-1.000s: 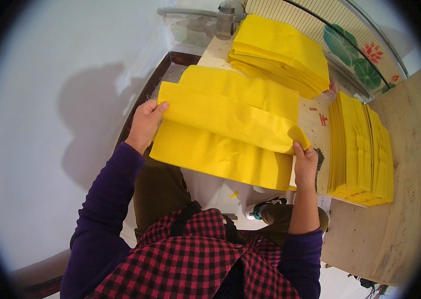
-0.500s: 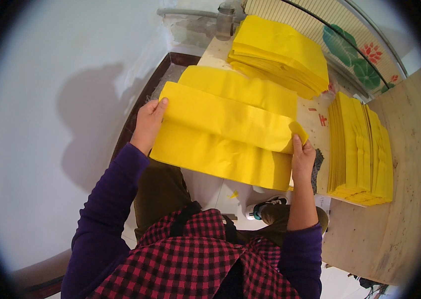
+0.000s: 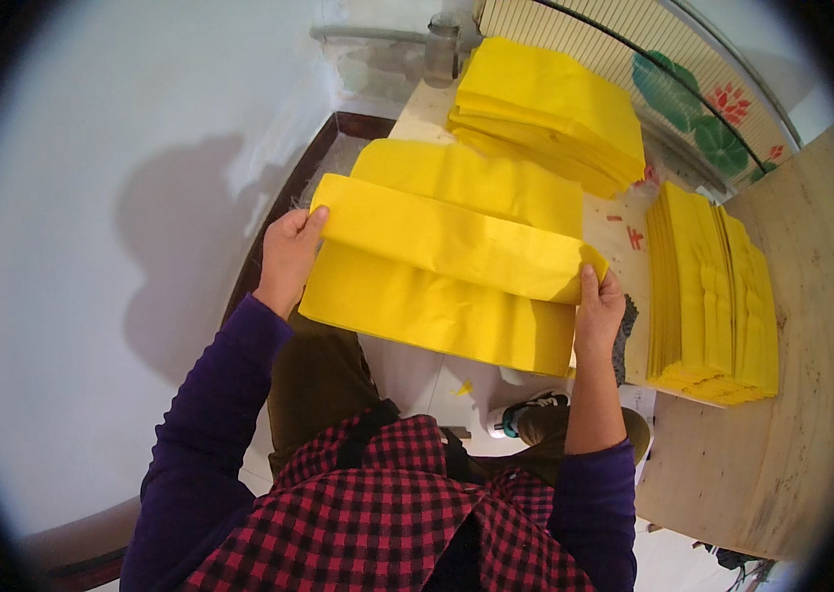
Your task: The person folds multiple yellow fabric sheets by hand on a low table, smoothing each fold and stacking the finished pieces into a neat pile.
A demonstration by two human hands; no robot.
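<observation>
Head: hands [image 3: 288, 257] [image 3: 599, 311] w/ yellow sheet [image 3: 448, 235]; prob. felt

L hand [image 3: 289, 259] & R hand [image 3: 599, 314] pinch opp. ends of yel. fabric piece [image 3: 451, 237], w/ more yel. cloth [image 3: 436, 313] above & below. Bench [image 3: 422, 111] beyond carries 1st yel. stack [image 3: 550, 89]; 2nd yel. stack [image 3: 718, 291] to R. Clear jar [image 3: 442, 57] beside 1st.

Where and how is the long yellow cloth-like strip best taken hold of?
The long yellow cloth-like strip is likely best pinched at its two short ends, thumbs on top, the left hand from the left and the right hand from the right. It looks thin and flexible, with its right end curling, so one grip might let it sag.
</observation>
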